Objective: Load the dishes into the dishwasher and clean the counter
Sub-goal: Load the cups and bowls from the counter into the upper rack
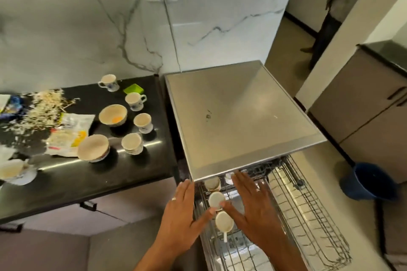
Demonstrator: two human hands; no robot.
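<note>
The steel dishwasher [242, 112] stands right of the black counter [88, 178], with its wire rack [308, 215] pulled out. Cups sit along the rack's left side: one at the back [212, 183], one in the middle [217, 200] and one nearer me [224, 222]. My left hand [182, 209] and my right hand [253, 202] hover flat over the rack with fingers spread, and both thumbs touch the middle cup. On the counter remain single cups [134, 101], a stack of cups [132, 143] and two bowls [113, 115] [93, 147].
Shredded scraps [44, 103] and a plastic packet [70, 130] litter the counter's left. A green piece [133, 89] lies at the back. A blue bucket [367, 180] stands on the floor right of the rack. A cabinet [363, 105] and a standing person [330, 13] are at the right.
</note>
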